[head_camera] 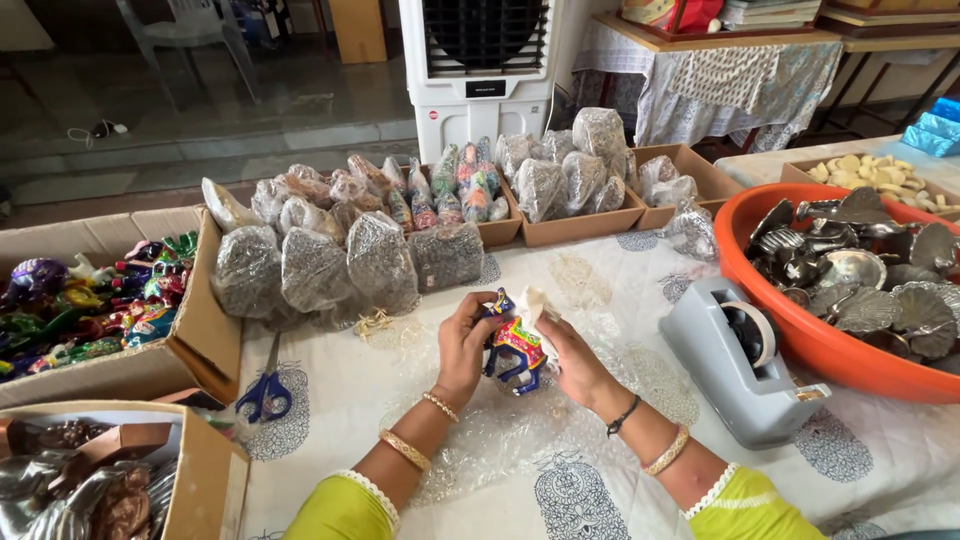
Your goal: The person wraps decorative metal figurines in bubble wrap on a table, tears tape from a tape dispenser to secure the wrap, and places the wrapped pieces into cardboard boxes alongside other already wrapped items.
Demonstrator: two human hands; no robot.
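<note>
Left hand (pixel 465 345): bare, no rings discernible. Just behind the wrist sits a thin beaded gold bracelet (pixel 440 406). Further up the forearm from the hand sits a broader plain gold bangle (pixel 404 450). Beyond the bangle, the arm enters a yellow-green sleeve (pixel 340 510) finished with a narrow white scalloped trim at the cuff.

Right hand (pixel 570 365): bare, no rings discernible. Directly behind the wrist runs a thin black cord band (pixel 622 415). Further up the forearm sits a gold bangle with a ribbed surface (pixel 667 451). The right sleeve (pixel 750 510) matches the left: yellow-green fabric, white scalloped cuff edging.
</note>
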